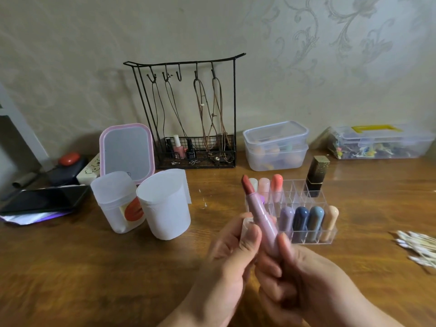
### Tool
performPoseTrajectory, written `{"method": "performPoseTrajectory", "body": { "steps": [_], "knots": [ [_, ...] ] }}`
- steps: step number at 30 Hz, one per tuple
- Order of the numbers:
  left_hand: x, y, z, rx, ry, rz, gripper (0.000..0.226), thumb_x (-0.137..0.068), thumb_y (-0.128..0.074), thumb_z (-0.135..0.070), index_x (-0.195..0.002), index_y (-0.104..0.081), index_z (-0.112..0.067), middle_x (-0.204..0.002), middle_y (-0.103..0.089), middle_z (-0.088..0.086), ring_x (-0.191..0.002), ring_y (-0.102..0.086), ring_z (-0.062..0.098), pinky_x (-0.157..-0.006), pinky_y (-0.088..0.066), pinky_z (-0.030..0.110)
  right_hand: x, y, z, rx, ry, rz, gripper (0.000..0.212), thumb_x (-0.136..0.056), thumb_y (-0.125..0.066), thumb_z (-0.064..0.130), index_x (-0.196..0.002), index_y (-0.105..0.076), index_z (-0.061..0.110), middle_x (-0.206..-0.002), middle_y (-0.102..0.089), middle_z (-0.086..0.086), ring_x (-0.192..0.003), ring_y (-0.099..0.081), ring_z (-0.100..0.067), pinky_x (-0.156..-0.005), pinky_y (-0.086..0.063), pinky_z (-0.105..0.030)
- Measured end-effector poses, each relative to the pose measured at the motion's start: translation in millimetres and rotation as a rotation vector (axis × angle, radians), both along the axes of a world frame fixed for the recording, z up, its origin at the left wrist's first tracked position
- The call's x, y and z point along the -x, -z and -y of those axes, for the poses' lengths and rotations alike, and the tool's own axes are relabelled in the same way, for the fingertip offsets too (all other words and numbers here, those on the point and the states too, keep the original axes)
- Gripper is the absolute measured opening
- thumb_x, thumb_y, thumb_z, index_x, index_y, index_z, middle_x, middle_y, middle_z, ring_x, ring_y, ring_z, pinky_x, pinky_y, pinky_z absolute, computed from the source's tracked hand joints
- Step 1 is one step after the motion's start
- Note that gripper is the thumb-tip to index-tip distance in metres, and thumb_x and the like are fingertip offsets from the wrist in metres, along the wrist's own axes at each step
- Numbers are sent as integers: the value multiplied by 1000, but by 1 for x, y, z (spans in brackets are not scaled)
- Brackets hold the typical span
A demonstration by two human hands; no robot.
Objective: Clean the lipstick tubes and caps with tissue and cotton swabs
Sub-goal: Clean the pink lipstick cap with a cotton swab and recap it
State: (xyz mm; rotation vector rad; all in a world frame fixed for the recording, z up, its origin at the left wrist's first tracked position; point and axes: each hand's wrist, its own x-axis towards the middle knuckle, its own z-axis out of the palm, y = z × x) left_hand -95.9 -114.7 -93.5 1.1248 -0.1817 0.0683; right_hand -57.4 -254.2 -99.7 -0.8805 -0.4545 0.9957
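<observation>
Lipstick tube (262,214) uncapped, gripped by right hand (306,277) fingers, left hand (232,260) holding clear cap (246,228)

The brown wood-grain tabletop (94,267) carries a clear acrylic organiser (306,237) near its middle, holding lilac, navy, pale blue and peach capped tubes. The held pink lipstick tube (262,215) shows a brownish-red bullet. A black-and-gold square lipstick (316,177) stands behind. Toward the far edge, a pink-framed mirror (127,152) leans by a black wire rack (188,109).

Mirror (127,153), wire rack (188,114), phone (44,199).
</observation>
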Motion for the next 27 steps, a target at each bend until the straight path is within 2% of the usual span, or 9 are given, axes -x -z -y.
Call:
{"method": "performPoseTrajectory", "body": {
  "steps": [3,6,11,13,16,19,23,25,27],
  "knots": [
    [0,1,-2,-55,-4,15,38,-78,-72,-49,-98,-68,-17,-84,-63,9,-80,-59,24,-77,-49,35,5,-5,-1,115,108,-11,62,-60,-81,64,-70,-47,12,-60,-32,-5,-42,-30,-14,-40,-27,-19],
    [0,0,-3,-94,-32,46,35,-79,-70,-50,-94,-68,-19,-82,-60,9,-82,-56,26,-78,-48,35,8,-9,-1,218,199,82,50,-70,-69,60,-65,-51,14,-58,-33,-3,-45,-29,-14,-40,-26,-20],
    [-1,3,-3,-290,-203,40,28,-87,-55,-48,-94,-68,-23,-87,-68,-2,-87,-66,13,-79,-52,23,2,-9,4,444,376,685,55,-88,-50,65,-74,-64,14,-57,-45,7,-52,-39,-7,-50,-31,-23],
    [-2,4,-3,-387,-275,53,27,-90,-50,-39,-97,-64,-17,-88,-69,0,-88,-67,13,-78,-52,22,1,-11,9,521,482,906,43,-87,-52,60,-80,-68,21,-58,-53,6,-53,-44,-4,-52,-34,-24],
    [-1,3,-2,-469,-353,68,26,-87,-49,-38,-103,-61,-21,-86,-70,-2,-82,-69,10,-70,-52,17,2,-21,17,540,569,1064,31,-87,-61,52,-75,-67,24,-60,-59,-1,-52,-49,-9,-49,-36,-22],
    [3,-2,5,-443,-314,115,24,-91,-46,-25,-105,-59,-11,-72,-62,12,-59,-66,8,-55,-47,14,-11,-28,38,631,722,1148,27,-88,-64,41,-70,-65,20,-58,-57,0,-50,-46,-2,-47,-35,-17],
    [2,-1,14,-539,-195,106,23,-93,-49,-27,-101,-59,-7,-65,-58,10,-69,-70,20,-53,-45,17,-46,-38,104,1199,899,1203,8,-88,-67,35,-79,-68,34,-68,-64,14,-63,-58,-6,-59,-51,-30],
    [0,-2,18,-598,-129,85,23,-91,-51,-32,-102,-59,-12,-67,-61,3,-74,-68,24,-55,-48,18,-56,-38,146,1525,958,1132,6,-89,-64,34,-85,-68,38,-82,-68,13,-71,-59,-16,-63,-47,-30],
    [-4,-4,25,-665,-87,96,20,-92,-51,-34,-101,-59,-18,-72,-63,3,-66,-59,19,-61,-52,25,-57,-32,176,1667,1026,1065,5,-87,-65,37,-89,-69,34,-87,-68,8,-76,-55,-22,-63,-42,-29]
  ]
}}
